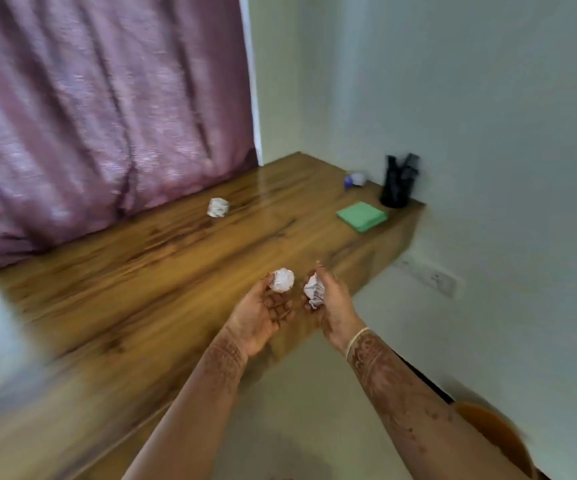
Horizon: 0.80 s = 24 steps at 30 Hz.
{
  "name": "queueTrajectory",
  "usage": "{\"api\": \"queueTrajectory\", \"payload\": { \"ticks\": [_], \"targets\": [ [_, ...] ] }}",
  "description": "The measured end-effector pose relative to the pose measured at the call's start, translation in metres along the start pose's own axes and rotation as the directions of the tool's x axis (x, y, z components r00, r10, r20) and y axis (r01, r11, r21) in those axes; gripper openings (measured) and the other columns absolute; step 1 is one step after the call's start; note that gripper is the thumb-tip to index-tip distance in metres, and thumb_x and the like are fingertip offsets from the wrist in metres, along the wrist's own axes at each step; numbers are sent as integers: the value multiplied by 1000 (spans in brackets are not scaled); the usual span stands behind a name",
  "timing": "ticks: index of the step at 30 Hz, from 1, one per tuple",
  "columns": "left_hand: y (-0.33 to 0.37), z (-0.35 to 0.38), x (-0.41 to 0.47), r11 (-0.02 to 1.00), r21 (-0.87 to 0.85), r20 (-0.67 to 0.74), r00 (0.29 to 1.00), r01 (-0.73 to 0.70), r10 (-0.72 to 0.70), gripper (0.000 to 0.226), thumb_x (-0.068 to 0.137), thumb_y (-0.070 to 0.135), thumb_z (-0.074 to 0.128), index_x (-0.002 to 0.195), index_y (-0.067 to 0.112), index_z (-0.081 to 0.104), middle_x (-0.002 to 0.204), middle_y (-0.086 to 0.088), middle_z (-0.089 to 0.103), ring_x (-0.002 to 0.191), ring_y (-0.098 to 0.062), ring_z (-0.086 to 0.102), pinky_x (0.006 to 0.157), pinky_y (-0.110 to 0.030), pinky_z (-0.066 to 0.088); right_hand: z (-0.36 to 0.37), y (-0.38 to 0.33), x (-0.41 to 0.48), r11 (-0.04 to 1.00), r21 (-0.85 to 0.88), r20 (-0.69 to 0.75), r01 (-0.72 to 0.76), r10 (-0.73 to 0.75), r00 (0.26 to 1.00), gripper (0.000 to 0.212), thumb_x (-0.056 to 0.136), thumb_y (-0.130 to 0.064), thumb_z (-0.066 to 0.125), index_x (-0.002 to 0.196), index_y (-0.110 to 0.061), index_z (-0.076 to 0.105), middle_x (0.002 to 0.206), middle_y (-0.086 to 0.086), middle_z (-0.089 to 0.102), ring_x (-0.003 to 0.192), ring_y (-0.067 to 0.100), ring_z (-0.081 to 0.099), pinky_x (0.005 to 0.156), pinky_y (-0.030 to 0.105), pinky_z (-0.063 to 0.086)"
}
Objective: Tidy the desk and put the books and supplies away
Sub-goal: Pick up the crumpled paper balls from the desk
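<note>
Left grip (266, 306) holds first wad (281, 280), right grip (332, 303) second wad (314, 291); third wad (218, 207) and green pad (362, 216) remain mid-frame on table (141, 271).

A crumpled paper ball (282, 280) sits in the left hand (261, 315), a printed wad (314, 292) in the right hand (333, 306), and a third wad (218, 207) on the desk (134, 271).

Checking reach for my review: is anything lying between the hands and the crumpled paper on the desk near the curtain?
Nothing visible: only bare desk lies between the hands and the far paper ball. The left hand holds a second ball, the right hand a third ball; the green pad sits off to the right.
</note>
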State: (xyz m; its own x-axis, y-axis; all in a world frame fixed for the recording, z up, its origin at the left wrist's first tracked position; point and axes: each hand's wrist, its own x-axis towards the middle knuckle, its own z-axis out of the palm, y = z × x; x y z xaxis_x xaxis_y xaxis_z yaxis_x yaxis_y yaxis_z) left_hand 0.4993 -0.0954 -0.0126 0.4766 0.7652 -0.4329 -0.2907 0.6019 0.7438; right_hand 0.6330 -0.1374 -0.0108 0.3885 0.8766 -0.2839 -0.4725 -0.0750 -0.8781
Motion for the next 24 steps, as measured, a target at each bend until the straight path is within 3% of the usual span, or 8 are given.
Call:
{"api": "queueTrajectory", "payload": {
  "ticks": [5,7,11,15,19,22,24],
  "targets": [
    [-66,92,14,989,60,127,981,138,-145,34,96,25,50,120,2,60,102,-16,67,85,-25,65,83,-37,54,-119,-20,-27,998,-60,-202,27,-39,979,16,96,-20,50,88,-13,62,74,6,61,56,15,54,49,23,42],
    [-94,126,20,976,65,158,964,208,-216,35,95,14,47,124,-4,55,106,-20,65,85,-27,67,75,-35,60,-163,-25,-40,995,-88,-283,39,-62,957,21,96,-16,48,91,-15,68,78,3,64,63,16,58,57,26,45],
    [-147,182,31,929,150,198,911,337,-363,24,94,5,41,110,-3,57,101,-20,64,78,-28,69,64,-33,62,-240,-25,-64,997,-80,-447,14,-49,893,23,100,-24,49,84,-16,65,76,1,63,63,14,56,53,22,43],
    [-202,224,47,858,239,197,842,455,-502,21,93,5,39,101,6,58,98,-16,65,84,-31,64,66,-36,60,-306,-15,-83,994,99,-583,-42,92,807,29,102,-30,43,83,-12,55,65,5,54,50,14,49,43,22,36],
    [-261,251,76,742,371,137,757,559,-639,18,92,4,40,100,7,57,96,-15,63,82,-31,63,62,-36,60,-370,6,-96,901,433,-665,2,318,676,16,95,-24,49,89,-10,53,67,9,51,48,16,45,56,30,45],
    [-309,260,103,647,467,62,707,603,-704,17,93,2,41,98,8,56,91,-13,61,80,-28,61,61,-34,60,-412,40,-101,855,519,-708,2,428,562,16,93,-28,51,104,-18,55,79,6,58,57,14,60,67,33,55],
    [-344,259,120,594,522,3,695,612,-719,19,93,0,41,100,8,57,93,-14,59,79,-26,59,67,-37,57,-436,63,-99,818,575,-684,-21,494,537,7,94,-28,47,91,-25,52,69,-3,51,41,5,52,65,30,53]
  ]
}}
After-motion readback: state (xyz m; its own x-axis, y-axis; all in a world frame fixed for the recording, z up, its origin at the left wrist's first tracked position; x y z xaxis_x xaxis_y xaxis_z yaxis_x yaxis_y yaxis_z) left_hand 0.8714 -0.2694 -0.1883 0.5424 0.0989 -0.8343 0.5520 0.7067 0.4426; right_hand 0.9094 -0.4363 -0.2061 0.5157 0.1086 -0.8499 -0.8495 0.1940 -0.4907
